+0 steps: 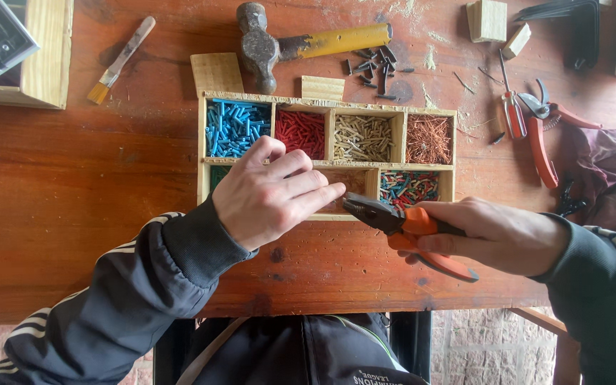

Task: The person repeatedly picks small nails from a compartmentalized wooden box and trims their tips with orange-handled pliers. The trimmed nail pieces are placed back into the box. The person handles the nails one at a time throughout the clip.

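Nearest the camera, the right hand (497, 235) is clamped around the orange handles of a pair of combination pliers (401, 224), whose dark jaws look nearly closed and point left, just short of the left fingertips. The left hand (269, 192) lies flat and open-fingered over the near edge of a wooden compartment tray (202, 142), gripping nothing that can be seen, and it covers most of the lower middle compartment.

With the plier nose so close to those fingers, a squeeze or slip could pinch them. Pressure from the left hand on the tray's near rim might also tip it and spill the sorted pieces; both are judgements only.

The tray's far row holds blue plugs (233, 128), red plugs (301, 133), tan plugs (363, 138) and a tangle of thin copper-coloured nails (428, 140). The near row shows a green-filled corner and a mixed-colour compartment (408, 187).

Beyond the tray lie a hammer (301, 44) with a yellow handle, loose dark nails (376, 68), a small brush (119, 60), wood blocks (486, 20) and red-handled cutters (540, 132).
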